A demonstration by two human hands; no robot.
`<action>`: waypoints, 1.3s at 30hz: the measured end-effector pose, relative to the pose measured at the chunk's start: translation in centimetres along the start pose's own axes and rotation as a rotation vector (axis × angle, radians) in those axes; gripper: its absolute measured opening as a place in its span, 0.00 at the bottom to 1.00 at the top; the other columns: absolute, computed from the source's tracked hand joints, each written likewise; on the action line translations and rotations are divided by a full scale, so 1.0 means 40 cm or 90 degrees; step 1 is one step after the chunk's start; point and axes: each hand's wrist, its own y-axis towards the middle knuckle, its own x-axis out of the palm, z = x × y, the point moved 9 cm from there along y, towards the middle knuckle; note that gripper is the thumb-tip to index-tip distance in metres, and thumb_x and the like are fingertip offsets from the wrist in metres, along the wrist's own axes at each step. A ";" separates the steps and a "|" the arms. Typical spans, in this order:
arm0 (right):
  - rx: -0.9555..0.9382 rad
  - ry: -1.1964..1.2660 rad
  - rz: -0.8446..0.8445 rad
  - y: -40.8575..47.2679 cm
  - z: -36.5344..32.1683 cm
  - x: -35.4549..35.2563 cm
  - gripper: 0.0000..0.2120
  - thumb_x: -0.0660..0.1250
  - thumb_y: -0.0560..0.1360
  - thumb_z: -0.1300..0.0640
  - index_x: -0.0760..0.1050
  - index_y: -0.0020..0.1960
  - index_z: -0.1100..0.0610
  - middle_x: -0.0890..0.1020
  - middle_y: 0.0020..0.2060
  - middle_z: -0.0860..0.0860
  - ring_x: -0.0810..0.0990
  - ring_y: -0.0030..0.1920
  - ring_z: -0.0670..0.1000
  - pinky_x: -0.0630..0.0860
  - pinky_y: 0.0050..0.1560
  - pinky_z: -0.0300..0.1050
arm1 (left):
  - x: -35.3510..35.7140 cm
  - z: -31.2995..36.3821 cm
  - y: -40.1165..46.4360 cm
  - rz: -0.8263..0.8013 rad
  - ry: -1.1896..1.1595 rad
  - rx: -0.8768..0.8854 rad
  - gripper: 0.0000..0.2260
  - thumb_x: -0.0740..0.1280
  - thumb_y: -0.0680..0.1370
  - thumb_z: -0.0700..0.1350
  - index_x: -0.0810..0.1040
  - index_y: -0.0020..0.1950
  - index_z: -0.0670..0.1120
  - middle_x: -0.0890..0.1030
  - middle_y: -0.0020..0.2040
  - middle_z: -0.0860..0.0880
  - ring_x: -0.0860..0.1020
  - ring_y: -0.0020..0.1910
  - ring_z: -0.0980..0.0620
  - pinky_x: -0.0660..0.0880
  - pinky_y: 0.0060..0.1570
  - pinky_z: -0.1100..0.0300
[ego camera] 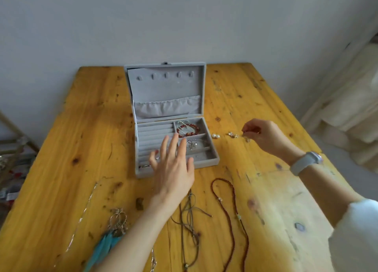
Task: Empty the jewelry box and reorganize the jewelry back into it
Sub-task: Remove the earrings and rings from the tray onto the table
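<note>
Near you, the long dark-red bead necklace [231,220] and brown cord necklace [189,220] lie on the yellow wooden table [71,149] — not yet sorted. Your left hand [173,163] hovers with fingers spread over the open grey velvet jewelry box [213,159], which already holds a red bead bracelet [189,128]. Your right hand [263,132] pinches a small silver piece [244,136] beside the box — much is left.

Jewelry box [201,157]: one, lid up.
Hooks [166,75] in lid: five.
Red bead bracelet [188,129] in box: one.
Pearl earrings [215,136] just right of box: two.
Long bead necklace [233,206] on table: one.
Brown cord necklace [189,216]: one.
Feather earrings [114,235]: count unclear.
Hands: two, left hand [173,165], right hand [263,133].
Wristband [305,163]: one.
</note>
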 end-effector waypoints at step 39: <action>-0.205 0.032 -0.027 -0.028 -0.217 0.200 0.09 0.63 0.75 0.64 0.80 0.52 0.59 0.81 0.48 0.56 0.76 0.47 0.53 0.66 0.46 0.36 | -0.053 -0.078 -0.022 0.077 0.072 0.014 0.19 0.55 0.74 0.50 0.78 0.59 0.45 0.77 0.61 0.46 0.72 0.61 0.48 0.58 0.58 0.48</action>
